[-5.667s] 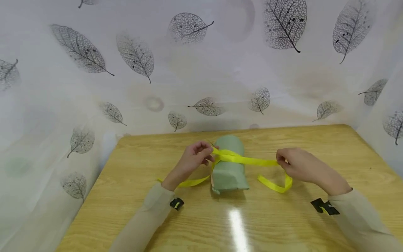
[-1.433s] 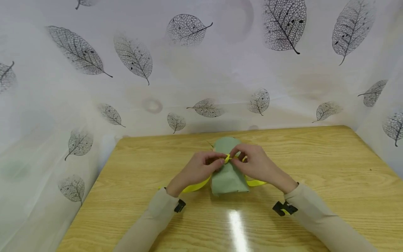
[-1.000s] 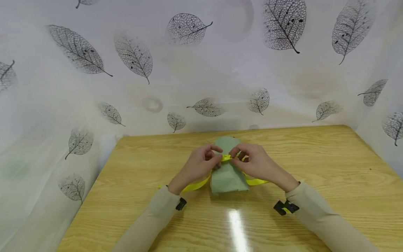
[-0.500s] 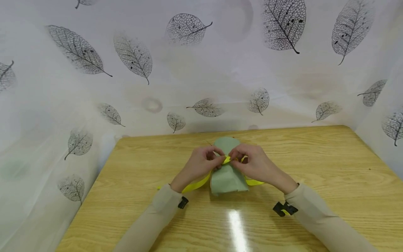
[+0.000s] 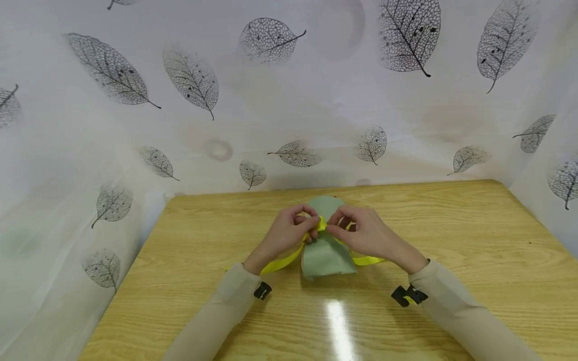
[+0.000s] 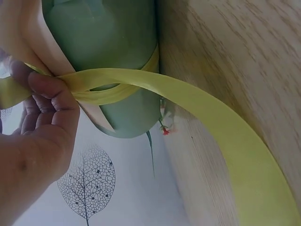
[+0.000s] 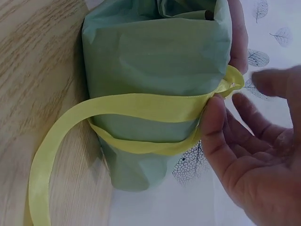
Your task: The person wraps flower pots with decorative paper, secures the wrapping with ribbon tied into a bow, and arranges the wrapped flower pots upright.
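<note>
A bundle wrapped in sage-green paper lies on the table, its near end folded over. Yellow ribbon goes round its middle, and a long tail hangs off each side. On top, my left hand pinches the ribbon between thumb and forefinger at a small loop. Opposite it, my right hand has curled fingers on the ribbon just right of that loop. In the right wrist view its thumb stands slightly off the loop. A small red flower shows beyond the bundle's far end.
The wood-grain table runs back to a pale curtain printed with skeleton leaves, which also hangs along the sides. Black straps sit at both wrists.
Since the oldest frame, my right hand has come in from the far right to meet the left over the bundle. In the last half second, the ribbon between them has shifted slightly left into a raised loop.
</note>
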`<action>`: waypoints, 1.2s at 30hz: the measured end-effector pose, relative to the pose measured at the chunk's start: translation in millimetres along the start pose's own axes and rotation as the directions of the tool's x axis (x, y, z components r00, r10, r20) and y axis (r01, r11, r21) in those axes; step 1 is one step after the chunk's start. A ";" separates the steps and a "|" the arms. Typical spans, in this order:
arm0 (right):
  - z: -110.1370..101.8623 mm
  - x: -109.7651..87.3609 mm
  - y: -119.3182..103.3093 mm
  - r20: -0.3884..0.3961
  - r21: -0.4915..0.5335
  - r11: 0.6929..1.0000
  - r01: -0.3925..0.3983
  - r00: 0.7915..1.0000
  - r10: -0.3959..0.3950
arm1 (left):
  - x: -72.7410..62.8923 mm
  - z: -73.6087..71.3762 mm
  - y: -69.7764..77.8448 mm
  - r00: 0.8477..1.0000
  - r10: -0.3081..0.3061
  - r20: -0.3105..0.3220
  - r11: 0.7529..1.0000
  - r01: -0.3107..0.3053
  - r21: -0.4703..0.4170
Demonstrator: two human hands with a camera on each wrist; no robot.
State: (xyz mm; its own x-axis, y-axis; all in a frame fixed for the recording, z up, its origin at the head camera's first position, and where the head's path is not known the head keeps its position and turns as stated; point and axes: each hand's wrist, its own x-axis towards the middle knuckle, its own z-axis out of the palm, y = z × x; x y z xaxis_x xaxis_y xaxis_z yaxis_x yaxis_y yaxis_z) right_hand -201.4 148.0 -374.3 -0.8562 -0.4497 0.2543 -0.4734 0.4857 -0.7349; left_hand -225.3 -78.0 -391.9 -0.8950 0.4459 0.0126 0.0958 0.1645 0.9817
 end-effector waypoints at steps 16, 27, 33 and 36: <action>0.6 13.0 1.4 0.019 0.051 0.995 -0.090 0.996 0.089 | -5.6 -11.5 -3.7 0.999 0.038 0.030 0.995 -0.040 0.087; -3.1 7.7 6.9 0.038 0.211 0.958 -0.195 0.981 0.191 | -15.5 -26.2 -12.3 0.999 0.013 -0.052 0.999 -0.010 0.047; -5.0 5.9 4.9 0.001 0.195 0.960 -0.200 0.979 0.204 | -14.5 -26.9 -13.1 0.996 -0.019 -0.090 1.000 0.021 0.019; -7.2 2.9 5.4 -0.028 0.178 0.962 -0.209 0.976 0.217 | -14.8 -27.6 -12.7 0.994 -0.021 -0.105 1.000 0.023 0.020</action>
State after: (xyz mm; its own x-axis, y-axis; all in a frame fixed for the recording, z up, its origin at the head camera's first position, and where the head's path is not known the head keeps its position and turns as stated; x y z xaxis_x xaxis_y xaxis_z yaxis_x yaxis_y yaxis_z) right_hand -208.0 154.7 -373.0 -0.9440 -0.3125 0.1060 -0.2394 0.4272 -0.8719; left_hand -225.4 -111.0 -399.3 -0.9375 0.3477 0.0119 0.0839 0.1928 0.9776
